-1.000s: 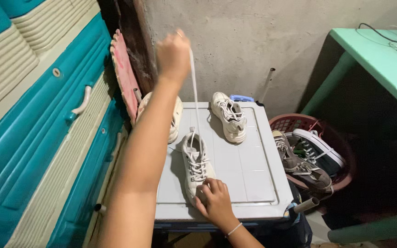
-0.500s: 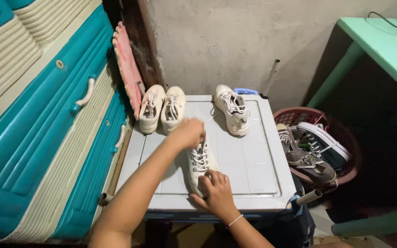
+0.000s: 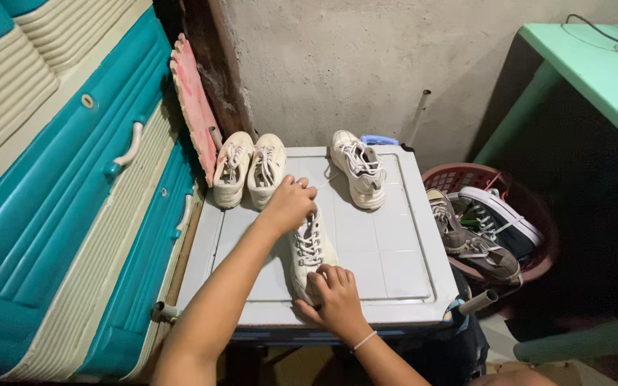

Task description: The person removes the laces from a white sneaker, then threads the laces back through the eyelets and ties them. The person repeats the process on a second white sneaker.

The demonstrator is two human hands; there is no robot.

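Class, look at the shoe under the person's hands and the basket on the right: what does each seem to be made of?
Shoe: probably cream canvas or similar fabric, matte, with woven laces and a paler, rubber-looking sole edge. Basket: likely red moulded plastic, given its regular grid of holes and smooth rim.

On the table [image 3: 395, 279], a shoe [image 3: 310, 251] lies near the front edge, the right hand [image 3: 336, 299] on its near end and the left hand [image 3: 291, 204] at its far end. Behind it to the left, at the table's back edge, stands a pair of shoes [image 3: 249, 169]; behind it to the right, a single shoe [image 3: 358, 167]. Right of the table, a basket [image 3: 466, 175] holds more sneakers [image 3: 482, 230].
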